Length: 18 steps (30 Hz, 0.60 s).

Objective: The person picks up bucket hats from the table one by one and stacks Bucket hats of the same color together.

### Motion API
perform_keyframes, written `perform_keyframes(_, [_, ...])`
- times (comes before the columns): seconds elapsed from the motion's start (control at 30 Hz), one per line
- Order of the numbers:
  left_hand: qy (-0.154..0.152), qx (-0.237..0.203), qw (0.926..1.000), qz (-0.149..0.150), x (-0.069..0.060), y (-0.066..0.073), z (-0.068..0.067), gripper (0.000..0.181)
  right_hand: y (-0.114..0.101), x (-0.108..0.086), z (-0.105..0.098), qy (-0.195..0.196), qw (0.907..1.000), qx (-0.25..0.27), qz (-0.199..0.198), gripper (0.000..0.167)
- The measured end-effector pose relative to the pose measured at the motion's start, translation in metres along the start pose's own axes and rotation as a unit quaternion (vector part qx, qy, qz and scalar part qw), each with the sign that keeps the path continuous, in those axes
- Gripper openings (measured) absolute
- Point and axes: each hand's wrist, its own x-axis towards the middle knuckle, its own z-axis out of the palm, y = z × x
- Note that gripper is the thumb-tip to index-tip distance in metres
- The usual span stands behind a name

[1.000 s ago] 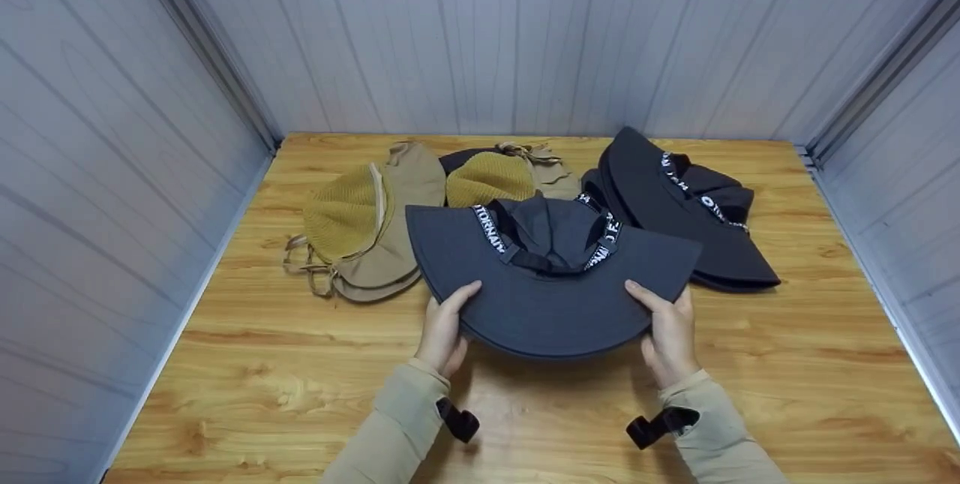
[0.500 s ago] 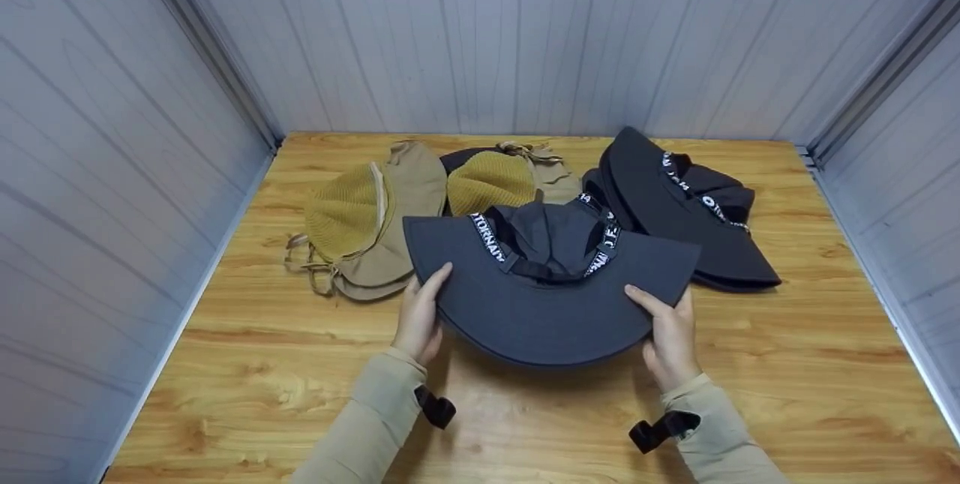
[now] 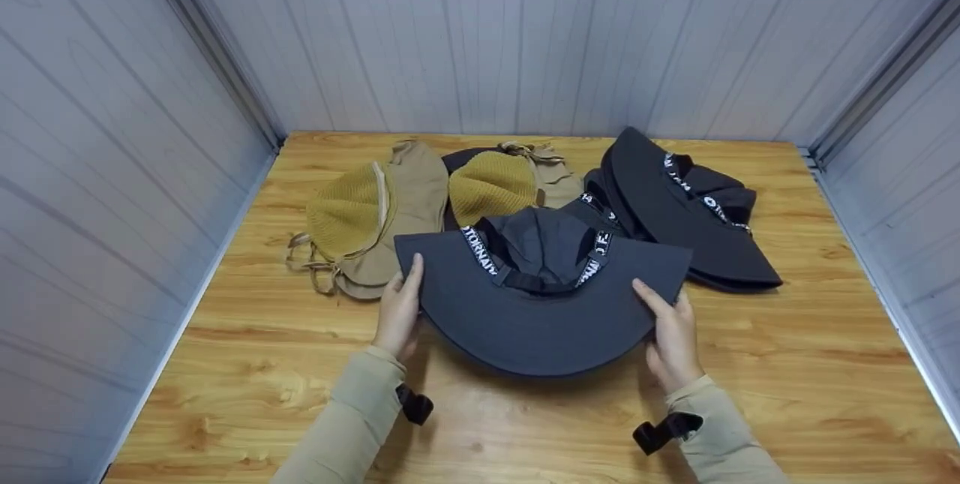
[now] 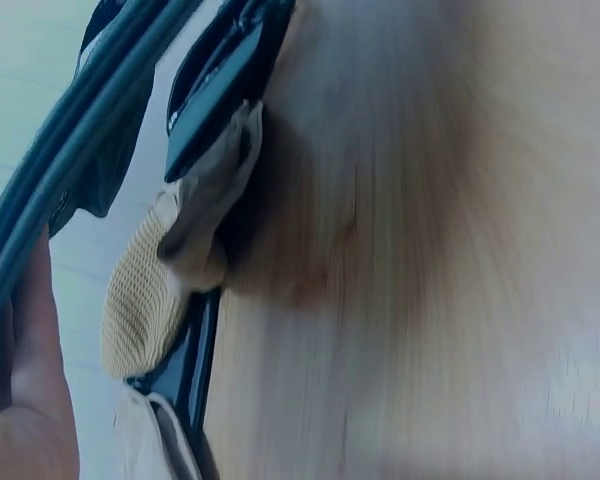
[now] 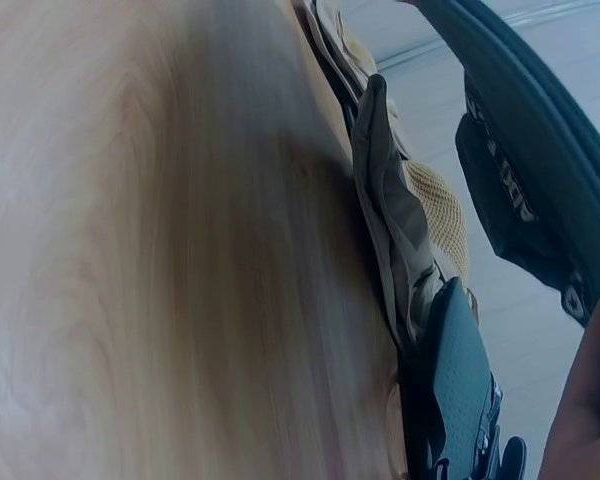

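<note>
nearest us, low in the frame, the left hand (image 3: 399, 311) and right hand (image 3: 673, 330) grip opposite sides of the dark hat's (image 3: 525, 334) brim, thumbs on top; the other fingers are mostly hidden beneath. the hat sits at lower centre, crown away from us, seemingly raised off the table (image 3: 517, 439). we judge the step in hand to be a two-handed carry or turn; the next move calls for an even hold, so the brim doesn't buckle. beyond lie tan hats (image 3: 420, 202), upper left to centre, and more dark hats (image 3: 660, 229), upper right.
</note>
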Motion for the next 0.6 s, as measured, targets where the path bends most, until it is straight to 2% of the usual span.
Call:
perform_keyframes(0.13, [0.031, 0.076, 0.9964, 0.020, 0.002, 0.003, -0.010, 0.051, 0.000, 0.001, -0.003, -0.004, 0.9999, 0.002, 0.014, 0.034])
perform_keyframes(0.37, [0.046, 0.105, 0.9928, 0.035, 0.006, 0.002, -0.031, 0.039, 0.009, 0.001, -0.006, -0.015, 0.9989, -0.039, 0.021, 0.035])
perform_keyframes(0.43, [0.056, 0.124, 0.9894, 0.052, 0.008, 0.001, -0.036, 0.034, 0.012, 0.001, -0.007, -0.019, 0.9980, -0.053, 0.028, 0.040])
perform_keyframes(0.53, [0.080, 0.164, 0.9801, 0.077, 0.010, -0.001, -0.044, 0.030, 0.017, 0.001, -0.007, -0.030, 0.9960, -0.073, 0.041, 0.054])
perform_keyframes(0.6, [0.091, 0.183, 0.9754, 0.083, 0.011, -0.001, -0.048, 0.029, 0.020, 0.001, -0.006, -0.036, 0.9948, -0.082, 0.047, 0.063])
